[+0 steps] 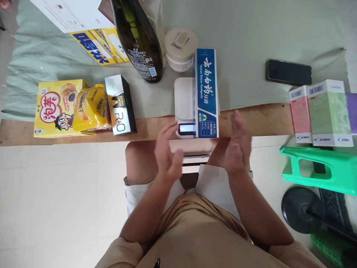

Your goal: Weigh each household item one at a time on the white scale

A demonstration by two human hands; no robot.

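The blue toothpaste box [206,93] lies lengthwise on the small white kitchen scale [184,102], overhanging the platform on its right side, and the scale's display [187,128] is lit — though the digits are too small to read. That placing looks done, as far as can be judged: the box rests on the scale alone, with neither hand touching it. The left hand [166,154] hovers just before the display with its fingers [167,132] loosely spread and nothing in them; the right hand [237,143] is held edge-on just beside the near end of the box, palm inward, fingers open and empty, slightly blurred. What seems left is the reading of the weight and the other goods. The scale sits at the near edge of the worktop [259,119], half on a pale green cloth [245,33]. Behind it stand a Dove jar [180,48] and a dark bottle [141,41]; to the left are a black-and-white R&O box [120,105], a yellow snack bag [90,108] and a yellow carton [52,108] — to the right, well apart, a black phone [288,72] and a pink box [300,113] beside a green box [329,111].
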